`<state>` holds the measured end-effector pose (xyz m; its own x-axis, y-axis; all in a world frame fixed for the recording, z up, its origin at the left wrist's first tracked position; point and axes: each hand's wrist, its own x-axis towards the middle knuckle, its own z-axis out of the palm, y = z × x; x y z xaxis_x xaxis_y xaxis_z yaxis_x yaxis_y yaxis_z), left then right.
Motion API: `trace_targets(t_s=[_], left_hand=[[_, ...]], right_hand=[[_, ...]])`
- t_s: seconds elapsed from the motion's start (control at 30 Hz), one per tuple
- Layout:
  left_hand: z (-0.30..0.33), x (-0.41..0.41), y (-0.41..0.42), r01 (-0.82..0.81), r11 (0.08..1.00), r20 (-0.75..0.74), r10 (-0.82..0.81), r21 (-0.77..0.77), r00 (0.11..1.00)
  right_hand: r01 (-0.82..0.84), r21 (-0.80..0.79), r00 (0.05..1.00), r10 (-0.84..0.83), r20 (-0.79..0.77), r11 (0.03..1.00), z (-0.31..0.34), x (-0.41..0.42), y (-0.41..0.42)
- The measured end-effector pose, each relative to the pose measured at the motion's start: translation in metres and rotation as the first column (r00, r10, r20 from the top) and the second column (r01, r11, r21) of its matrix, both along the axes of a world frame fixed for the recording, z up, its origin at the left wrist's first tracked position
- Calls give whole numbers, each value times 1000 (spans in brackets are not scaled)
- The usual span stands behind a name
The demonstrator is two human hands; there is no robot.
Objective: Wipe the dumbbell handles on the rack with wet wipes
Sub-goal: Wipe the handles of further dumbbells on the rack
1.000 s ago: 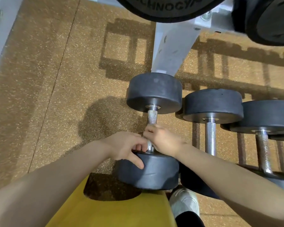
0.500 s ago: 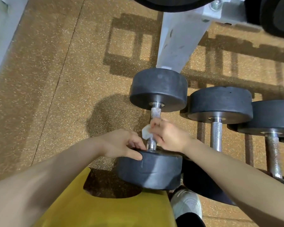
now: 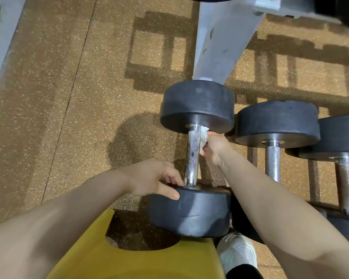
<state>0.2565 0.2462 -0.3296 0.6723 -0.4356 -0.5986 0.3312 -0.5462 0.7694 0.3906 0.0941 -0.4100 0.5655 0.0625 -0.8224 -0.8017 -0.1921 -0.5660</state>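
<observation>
A black dumbbell lies on the low rack with its knurled steel handle (image 3: 192, 156) running away from me between a far head (image 3: 196, 105) and a near head (image 3: 189, 213). My right hand (image 3: 215, 148) holds a white wet wipe (image 3: 203, 138) against the handle's right side, close to the far head. My left hand (image 3: 155, 179) grips the top edge of the near head, thumb on its rim, fingers beside the handle's base. Wet smears show on the bare handle.
Two more dumbbells (image 3: 276, 125) (image 3: 343, 141) lie to the right on the rack rails. A grey rack upright (image 3: 220, 41) rises behind. Speckled brown floor (image 3: 69, 117) spreads to the left. My yellow clothing (image 3: 139, 256) and a white shoe (image 3: 237, 252) are at the bottom.
My right hand has slid the wipe up the handle from the near head to the far end, baring the handle. My left hand has stayed on the near head.
</observation>
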Motion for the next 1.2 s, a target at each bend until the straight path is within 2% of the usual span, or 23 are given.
trace_targets(t_s=[0.07, 0.1, 0.17, 0.23, 0.27, 0.3, 0.4, 0.47, 0.5, 0.53, 0.6, 0.7, 0.8, 0.9, 0.97, 1.0, 1.03, 1.07, 1.13, 1.17, 1.2], left_hand=[[-1, 0, 1, 4, 1000, 7, -4, -5, 1000], [-2, 1, 1, 11, 1000, 11, -10, -10, 1000], [-3, 0, 1, 26, 999, 21, -26, -22, 999], [-3, 2, 0, 60, 998, 42, -60, -9, 997], [-1, 3, 1, 73, 997, 49, -73, 1, 996], [0, 4, 0, 80, 997, 57, -80, 5, 995], [2, 5, 1, 98, 995, 59, -99, 21, 993], [1, 4, 2, 97, 995, 62, -99, 23, 993], [0, 3, 2, 97, 995, 66, -99, 20, 993], [-2, 2, 2, 93, 996, 72, -94, 14, 993], [-5, 0, 4, 72, 997, 92, -72, -1, 993], [-6, 0, 2, 68, 998, 125, -68, 4, 990], [-7, -1, 1, 61, 998, 130, -59, -11, 990], [-7, -3, 1, 48, 999, 158, -44, -19, 986], [-8, -6, 1, 33, 999, 174, -30, -17, 984], [-8, -7, 2, 25, 1000, 180, -22, -13, 983], [-9, -8, 1, 18, 1000, 187, -16, -11, 982], [-10, -9, 1, 13, 1000, 197, -11, -11, 980], [-10, -9, 0, 4, 1000, 205, 0, -16, 979], [-11, -9, 0, 3, 1000, 208, 1, -18, 978], [-11, -9, 0, 1, 1000, 212, 3, -18, 977]], right_hand=[[-64, 8, 994, 64, -90, 998, 0, -5, -4], [-162, -48, 981, 155, -119, 986, 5, -14, -12], [-456, -167, 885, 424, -194, 874, 16, -35, -28], [-619, -205, 781, 565, -267, 758, 24, -44, -33], [-618, -187, 779, 564, -273, 764, 26, -39, -30], [-553, -170, 825, 508, -246, 816, 26, -32, -25], [-216, -136, 967, 193, -166, 967, 15, -11, -7], [-49, -47, 990, 42, -133, 998, 14, -8, 0], [-41, -14, 991, 39, -132, 999, 19, -12, -1], [-99, -12, 986, 96, -136, 995, 24, -18, -3], [-357, -106, 931, 343, -126, 928, 23, -33, -15], [-683, -269, 725, 676, -131, 680, 22, -50, -28], [-799, -306, 584, 789, -189, 518, 32, -44, -26], [-786, -326, 589, 797, -137, 525, 52, -36, -20], [-717, -434, 591, 806, 36, 545, 56, -36, -15], [-671, -491, 535, 821, 199, 556, 58, -36, -11], [-652, -546, 402, 850, 340, 526, 58, -33, -6], [-645, -625, 218, 890, 401, 440, 56, -26, -1], [-568, -815, -199, 941, 274, 117, 48, -13, 13], [-479, -878, -357, 912, 202, 7, 46, -8, 17], [-386, -921, -478, 865, 153, -51, 39, -4, 18]])
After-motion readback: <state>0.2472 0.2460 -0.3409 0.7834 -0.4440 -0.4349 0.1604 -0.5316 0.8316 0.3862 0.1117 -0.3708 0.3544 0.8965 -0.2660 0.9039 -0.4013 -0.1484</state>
